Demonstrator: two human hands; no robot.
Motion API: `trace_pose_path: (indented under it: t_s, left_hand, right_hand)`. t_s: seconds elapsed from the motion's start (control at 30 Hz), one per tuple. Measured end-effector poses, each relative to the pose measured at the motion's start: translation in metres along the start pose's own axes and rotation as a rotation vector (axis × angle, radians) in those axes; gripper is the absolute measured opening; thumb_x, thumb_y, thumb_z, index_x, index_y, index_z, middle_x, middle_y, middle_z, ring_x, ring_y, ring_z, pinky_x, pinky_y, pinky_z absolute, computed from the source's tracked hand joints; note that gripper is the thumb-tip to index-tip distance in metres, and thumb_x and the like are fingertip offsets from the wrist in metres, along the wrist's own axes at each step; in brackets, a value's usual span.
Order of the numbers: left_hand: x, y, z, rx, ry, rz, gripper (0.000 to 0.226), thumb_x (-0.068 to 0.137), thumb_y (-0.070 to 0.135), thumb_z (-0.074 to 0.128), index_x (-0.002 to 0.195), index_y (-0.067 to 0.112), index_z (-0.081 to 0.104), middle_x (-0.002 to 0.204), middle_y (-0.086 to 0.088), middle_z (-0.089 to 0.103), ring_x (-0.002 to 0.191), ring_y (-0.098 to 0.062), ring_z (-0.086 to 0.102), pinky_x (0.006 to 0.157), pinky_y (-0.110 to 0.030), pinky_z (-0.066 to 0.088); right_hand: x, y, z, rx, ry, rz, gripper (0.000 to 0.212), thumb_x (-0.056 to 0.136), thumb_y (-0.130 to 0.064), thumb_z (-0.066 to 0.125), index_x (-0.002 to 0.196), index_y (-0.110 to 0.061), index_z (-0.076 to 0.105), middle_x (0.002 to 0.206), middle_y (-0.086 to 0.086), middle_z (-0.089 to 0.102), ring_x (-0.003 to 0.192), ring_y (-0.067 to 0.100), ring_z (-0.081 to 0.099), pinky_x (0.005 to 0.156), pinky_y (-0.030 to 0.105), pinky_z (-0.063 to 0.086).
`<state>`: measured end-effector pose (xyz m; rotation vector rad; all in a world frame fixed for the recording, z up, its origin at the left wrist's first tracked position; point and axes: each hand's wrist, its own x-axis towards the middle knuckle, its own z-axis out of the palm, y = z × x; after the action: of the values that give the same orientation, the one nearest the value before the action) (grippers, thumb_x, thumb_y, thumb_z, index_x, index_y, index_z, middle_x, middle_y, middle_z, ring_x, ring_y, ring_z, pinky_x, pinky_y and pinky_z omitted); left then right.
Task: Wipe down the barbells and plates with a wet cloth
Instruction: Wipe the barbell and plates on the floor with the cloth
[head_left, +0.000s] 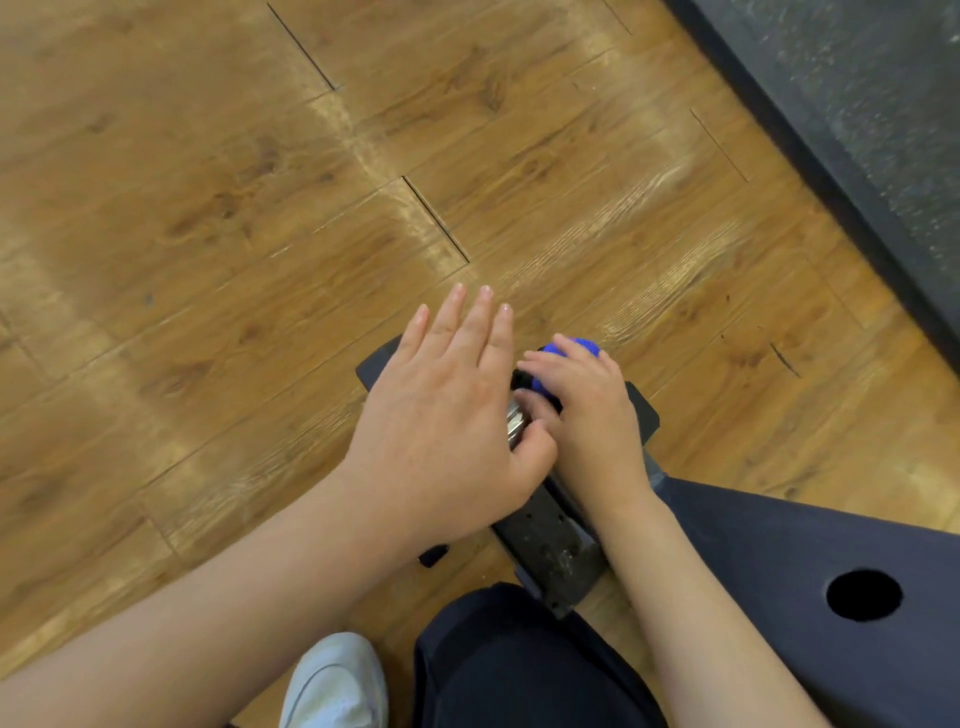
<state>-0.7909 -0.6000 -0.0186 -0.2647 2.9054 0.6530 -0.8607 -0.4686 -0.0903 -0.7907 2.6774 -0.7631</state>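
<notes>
We see the left hand (447, 410) with its fingers straight and together, held flat over a dark plate (376, 364) that stands on the wooden floor (208, 208). The right hand (587, 410) has its fingers curled around a blue cloth (582, 347) and presses it at the plate's centre, just beside a short piece of silver bar (514, 423). A white shoe (337, 686) is near the bottom edge.

Worn wood-grain floor (208, 234) with slight sheen, matt dark plate (779, 545), shiny metal bar end (514, 423), perhaps fuzzy blue cloth (584, 345)
</notes>
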Motion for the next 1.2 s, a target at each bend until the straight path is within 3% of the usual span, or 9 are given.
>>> trace_pose_path:
  t_s: [0.1, 0.23, 0.33, 0.53, 0.63, 0.77, 0.9, 0.97, 1.2]
  left_hand:
    - [0.0, 0.001, -0.001, 0.015, 0.007, -0.001, 0.079, 0.08, 0.05, 0.031, 0.142, 0.0, 0.037, 0.148, -0.018, 0.035, 0.141, -0.03, 0.026, 0.112, -0.039, 0.014]
    - [-0.002, 0.001, -0.001, -0.027, 0.012, -0.003, 0.078, 0.083, 0.05, 0.03, 0.146, 0.004, 0.03, 0.153, -0.015, 0.025, 0.144, -0.026, 0.015, 0.113, -0.034, 0.003]
    - [-0.002, 0.0, -0.002, -0.034, 0.031, -0.013, 0.074, 0.085, 0.045, 0.037, 0.146, 0.003, 0.03, 0.153, -0.014, 0.025, 0.145, -0.027, 0.015, 0.112, -0.033, 0.001]
    - [-0.003, 0.0, -0.002, -0.018, 0.012, -0.007, 0.077, 0.082, 0.049, 0.03, 0.146, 0.005, 0.031, 0.154, -0.015, 0.025, 0.145, -0.027, 0.014, 0.113, -0.034, 0.002]
    - [-0.003, 0.0, -0.003, -0.02, 0.014, -0.014, 0.074, 0.083, 0.048, 0.034, 0.144, 0.005, 0.036, 0.152, -0.015, 0.029, 0.144, -0.027, 0.018, 0.113, -0.035, 0.005]
    - [-0.003, 0.0, -0.001, -0.026, 0.029, -0.022, 0.069, 0.084, 0.041, 0.042, 0.143, 0.006, 0.038, 0.151, -0.015, 0.031, 0.143, -0.028, 0.021, 0.113, -0.035, 0.006]
    - [-0.003, 0.0, 0.0, -0.011, 0.01, -0.032, 0.073, 0.082, 0.047, 0.035, 0.139, 0.004, 0.044, 0.148, -0.016, 0.037, 0.14, -0.03, 0.027, 0.112, -0.037, 0.011]
    - [-0.002, -0.001, 0.0, -0.013, 0.01, -0.031, 0.076, 0.079, 0.05, 0.032, 0.137, 0.004, 0.047, 0.147, -0.017, 0.038, 0.14, -0.031, 0.029, 0.112, -0.039, 0.014]
    - [-0.002, 0.0, 0.002, -0.003, 0.017, -0.033, 0.067, 0.081, 0.045, 0.037, 0.13, 0.003, 0.054, 0.142, -0.019, 0.045, 0.136, -0.034, 0.036, 0.11, -0.04, 0.015]
  right_hand:
    - [-0.017, 0.003, -0.002, 0.066, -0.103, -0.137, 0.04, 0.083, -0.032, 0.043, 0.107, -0.02, 0.073, 0.117, -0.008, 0.067, 0.128, 0.001, 0.036, 0.113, 0.024, 0.001]
    - [-0.023, 0.008, -0.002, -0.008, -0.044, -0.053, 0.033, 0.086, -0.032, 0.053, 0.115, -0.026, 0.068, 0.139, -0.005, 0.051, 0.135, 0.002, 0.02, 0.11, 0.05, -0.004]
    - [-0.007, -0.001, -0.003, -0.077, -0.079, 0.051, 0.032, 0.093, -0.03, 0.054, 0.123, -0.021, 0.063, 0.15, 0.001, 0.036, 0.144, 0.014, 0.007, 0.113, 0.048, -0.005]
    - [-0.009, -0.004, 0.001, -0.068, -0.261, -0.099, 0.058, 0.083, -0.052, 0.025, 0.113, -0.026, 0.068, 0.126, -0.016, 0.06, 0.136, -0.005, 0.01, 0.112, 0.03, -0.017]
    - [-0.012, -0.008, -0.002, -0.153, -0.233, 0.011, 0.042, 0.092, -0.046, 0.041, 0.127, -0.03, 0.059, 0.151, -0.01, 0.033, 0.14, 0.0, -0.002, 0.11, 0.044, -0.017]
    - [-0.002, -0.02, -0.007, -0.223, -0.249, 0.208, 0.077, 0.085, -0.054, 0.033, 0.152, -0.024, 0.009, 0.158, 0.005, -0.016, 0.143, 0.021, -0.021, 0.112, 0.053, -0.011]
    - [-0.022, -0.025, -0.024, -0.033, 0.035, 0.327, 0.088, 0.078, -0.053, 0.059, 0.15, -0.016, 0.023, 0.159, 0.005, 0.01, 0.145, 0.017, 0.004, 0.117, 0.033, 0.008]
    - [-0.033, -0.026, -0.032, 0.125, -0.012, 0.422, 0.086, 0.079, -0.046, 0.064, 0.15, -0.021, 0.022, 0.157, -0.005, 0.019, 0.143, 0.008, 0.015, 0.108, 0.016, 0.016]
    - [-0.005, -0.027, -0.016, -0.043, -0.189, 0.342, 0.074, 0.095, -0.031, 0.053, 0.151, -0.006, 0.011, 0.159, 0.011, 0.002, 0.146, 0.022, 0.001, 0.117, 0.029, 0.009]
